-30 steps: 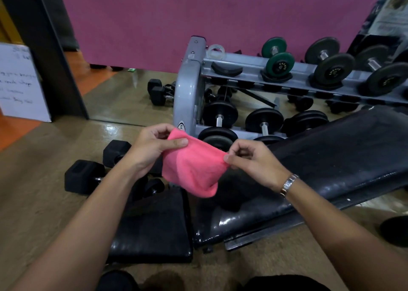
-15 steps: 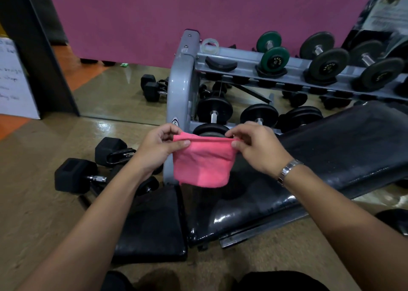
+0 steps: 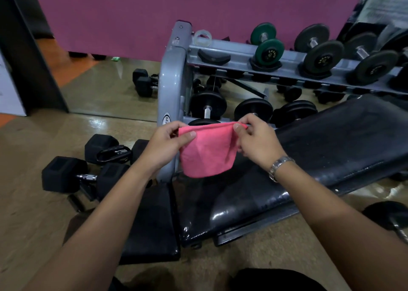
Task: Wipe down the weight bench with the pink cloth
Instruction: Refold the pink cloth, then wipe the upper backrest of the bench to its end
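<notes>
A pink cloth (image 3: pixel 206 150) hangs in the air in front of me, held by its top edge. My left hand (image 3: pixel 166 146) pinches its left corner and my right hand (image 3: pixel 257 141), with a metal watch on the wrist, pinches its right corner. Below the cloth lies the black weight bench: a long shiny backrest pad (image 3: pixel 320 151) running up to the right, and a shorter seat pad (image 3: pixel 152 228) at the lower left. The cloth is above the bench and does not touch it.
A grey dumbbell rack (image 3: pixel 174 85) with several round dumbbells stands right behind the bench. Black hex dumbbells (image 3: pixel 66 173) and a carabiner lie on the floor at the left. Another dumbbell (image 3: pixel 390 217) lies at the right edge. A mirror and a magenta wall are behind.
My right hand has gone from the cloth's side up to its top edge, so the cloth now hangs spread between both hands. The view has shifted a little.
</notes>
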A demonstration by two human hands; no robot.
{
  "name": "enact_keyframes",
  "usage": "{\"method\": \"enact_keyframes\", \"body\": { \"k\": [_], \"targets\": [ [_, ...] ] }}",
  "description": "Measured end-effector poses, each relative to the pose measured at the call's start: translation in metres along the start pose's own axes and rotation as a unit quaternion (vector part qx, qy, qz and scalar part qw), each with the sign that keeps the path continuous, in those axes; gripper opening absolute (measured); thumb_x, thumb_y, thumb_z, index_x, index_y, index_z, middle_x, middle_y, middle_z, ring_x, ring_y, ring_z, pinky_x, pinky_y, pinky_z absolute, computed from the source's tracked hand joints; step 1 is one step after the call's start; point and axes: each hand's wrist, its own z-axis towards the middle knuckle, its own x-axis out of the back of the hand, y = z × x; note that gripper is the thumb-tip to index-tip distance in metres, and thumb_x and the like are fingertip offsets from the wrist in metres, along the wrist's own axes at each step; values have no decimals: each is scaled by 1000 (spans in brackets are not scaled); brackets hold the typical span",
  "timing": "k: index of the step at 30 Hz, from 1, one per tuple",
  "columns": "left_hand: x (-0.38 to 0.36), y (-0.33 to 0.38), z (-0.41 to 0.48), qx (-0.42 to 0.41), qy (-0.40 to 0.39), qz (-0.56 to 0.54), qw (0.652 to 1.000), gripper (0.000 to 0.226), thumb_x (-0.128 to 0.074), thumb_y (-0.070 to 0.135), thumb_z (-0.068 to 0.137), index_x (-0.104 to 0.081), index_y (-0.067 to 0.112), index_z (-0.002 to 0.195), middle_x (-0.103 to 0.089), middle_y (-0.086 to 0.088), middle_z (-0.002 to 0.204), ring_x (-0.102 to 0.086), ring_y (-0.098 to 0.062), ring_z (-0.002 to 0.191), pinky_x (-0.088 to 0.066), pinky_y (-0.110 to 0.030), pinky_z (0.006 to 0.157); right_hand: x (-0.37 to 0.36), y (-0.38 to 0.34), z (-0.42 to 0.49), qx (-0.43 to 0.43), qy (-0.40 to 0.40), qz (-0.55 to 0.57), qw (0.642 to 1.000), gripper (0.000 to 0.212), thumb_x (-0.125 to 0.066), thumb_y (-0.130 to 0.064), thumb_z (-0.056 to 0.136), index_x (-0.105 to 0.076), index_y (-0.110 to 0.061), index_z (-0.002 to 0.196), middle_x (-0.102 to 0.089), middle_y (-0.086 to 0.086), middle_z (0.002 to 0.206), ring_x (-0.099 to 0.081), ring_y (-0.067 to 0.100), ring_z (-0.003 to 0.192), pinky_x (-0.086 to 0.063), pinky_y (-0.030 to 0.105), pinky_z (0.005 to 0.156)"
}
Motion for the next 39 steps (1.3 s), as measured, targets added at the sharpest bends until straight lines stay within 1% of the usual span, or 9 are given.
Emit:
{"method": "enact_keyframes", "body": {
  "k": [5,9,15,19,22,27,30,33,39],
  "targets": [
    [-21,-13,11,21,34,-29,999,13,-67,11,95,-65,0,101,-69,8,75,-63,-6,72,-49,-18,66,3,27,6,3,-3,0,1000,20,-59,-34,94,-59,-23,77,-47,-11,83,-50,7,73,-42,28,79],
    [-38,-21,18,38,41,-58,997,16,-68,18,96,-64,4,101,-73,8,83,-64,-9,78,-49,-23,68,-2,52,8,-45,-35,77,995,20,-52,-42,94,-55,-27,81,-54,-7,70,-52,13,66,-53,44,71],
    [-66,-31,25,4,70,-34,997,6,-73,14,91,-68,11,92,-72,7,83,-65,-3,79,-49,-15,69,-7,77,24,-114,-16,105,988,13,-59,-26,95,-62,-22,83,-57,1,62,-57,14,53,-55,33,49],
    [-98,-36,11,-62,79,-11,995,13,-73,4,89,-66,15,88,-66,12,78,-59,-2,74,-45,-13,68,-10,80,42,-212,-33,248,945,11,-56,-22,96,-63,-14,91,-68,7,82,-71,22,79,-61,51,64],
    [-141,-55,-7,-50,21,14,998,20,-73,6,88,-64,24,85,-65,14,75,-55,-1,67,-45,-20,63,-10,93,48,-231,-41,305,923,14,-68,-22,89,-60,-13,97,-67,2,81,-71,18,73,-61,50,63],
    [-184,-96,-11,-21,-149,179,972,17,-68,33,76,-56,32,88,-64,13,84,-57,-7,83,-49,-31,80,-6,134,37,-137,-36,4,990,36,-60,1,71,-60,-25,96,-59,-3,72,-58,16,63,-50,21,55],
    [-191,-95,-1,29,-117,123,985,23,-60,43,71,-60,23,84,-67,9,84,-60,-9,84,-49,-26,81,2,151,31,-156,-43,-6,987,39,-55,0,69,-56,-27,98,-64,7,74,-65,29,62,-57,40,58],
    [-196,-92,14,21,0,83,996,9,-56,22,78,-56,22,87,-60,6,82,-57,-13,79,-48,-33,77,7,159,31,-186,-34,58,980,50,-57,4,72,-51,-28,111,-67,10,90,-70,33,71,-59,50,60],
    [-211,-76,49,12,-42,193,980,80,-58,-2,77,-42,32,148,-43,3,132,-37,-16,124,-35,-33,108,8,155,23,-132,-8,93,987,57,-67,6,74,-52,-28,117,-68,0,89,-64,12,64,-59,37,61]
  ]
}}
